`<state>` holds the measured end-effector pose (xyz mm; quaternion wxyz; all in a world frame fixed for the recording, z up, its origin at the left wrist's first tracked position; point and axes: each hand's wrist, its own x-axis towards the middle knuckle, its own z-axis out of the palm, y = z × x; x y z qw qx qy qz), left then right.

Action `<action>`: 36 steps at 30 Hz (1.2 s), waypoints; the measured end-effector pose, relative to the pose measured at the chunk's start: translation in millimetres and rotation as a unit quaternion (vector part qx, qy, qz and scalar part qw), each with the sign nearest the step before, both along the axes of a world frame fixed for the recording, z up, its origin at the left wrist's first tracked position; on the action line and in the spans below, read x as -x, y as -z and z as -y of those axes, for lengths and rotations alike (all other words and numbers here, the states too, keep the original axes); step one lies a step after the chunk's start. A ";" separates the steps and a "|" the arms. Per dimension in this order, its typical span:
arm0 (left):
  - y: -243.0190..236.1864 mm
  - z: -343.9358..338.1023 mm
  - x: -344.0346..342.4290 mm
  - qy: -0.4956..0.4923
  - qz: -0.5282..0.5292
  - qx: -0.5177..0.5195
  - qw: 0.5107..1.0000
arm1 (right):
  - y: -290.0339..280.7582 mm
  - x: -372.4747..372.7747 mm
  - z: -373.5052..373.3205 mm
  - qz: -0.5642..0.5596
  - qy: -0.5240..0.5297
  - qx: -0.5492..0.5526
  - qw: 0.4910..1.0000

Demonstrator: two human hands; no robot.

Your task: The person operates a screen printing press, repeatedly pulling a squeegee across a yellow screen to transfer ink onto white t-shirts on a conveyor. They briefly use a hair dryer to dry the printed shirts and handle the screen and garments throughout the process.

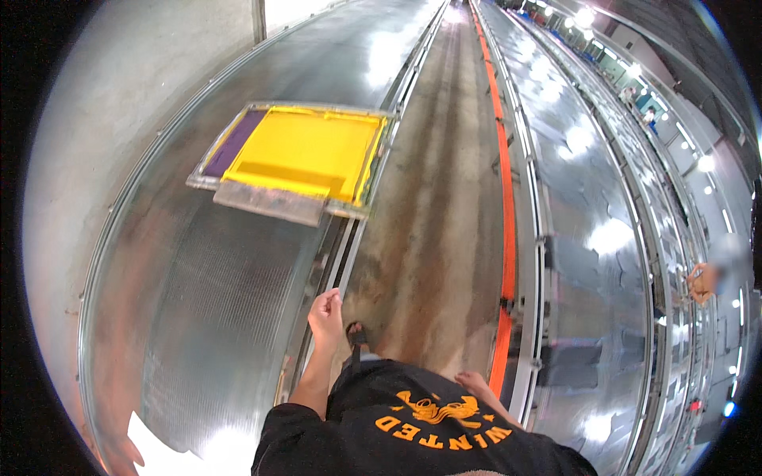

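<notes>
My left hand (325, 312) is raised beside the inner rail of the left-hand table, its fingers curled together and nothing showing in them. Close to my right side, my right hand (474, 383) hangs low; its fingers look loosely extended and hold nothing I can see. Farther ahead on the left table lies a printing screen (309, 151) covered with yellow ink, with a purple strip along its left end. A flat greyish squeegee (268, 203) rests along the near edge of that screen, apart from both hands.
A long, shiny table (230, 278) runs along my left, beside a pale wall (103, 143). The concrete aisle (421, 238) stretches ahead. An orange strip (506, 214) edges it on the right, before another long table (583, 309). Another person (702, 283) is far right, partly blurred.
</notes>
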<state>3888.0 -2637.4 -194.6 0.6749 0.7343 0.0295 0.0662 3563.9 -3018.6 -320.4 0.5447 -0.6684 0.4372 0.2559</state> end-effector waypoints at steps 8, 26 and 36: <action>-116.4 151.5 -162.4 0.257 0.058 0.015 0.965 | -17.5 -101.9 86.8 -0.079 0.048 0.067 0.993; -52.2 178.8 -273.8 -0.403 -0.040 0.147 0.903 | 17.4 -623.0 444.5 -0.045 -0.144 -0.049 0.987; 8.6 130.1 -274.4 -0.625 -0.126 0.186 0.748 | -114.7 -909.6 295.3 0.290 -0.185 -0.085 0.935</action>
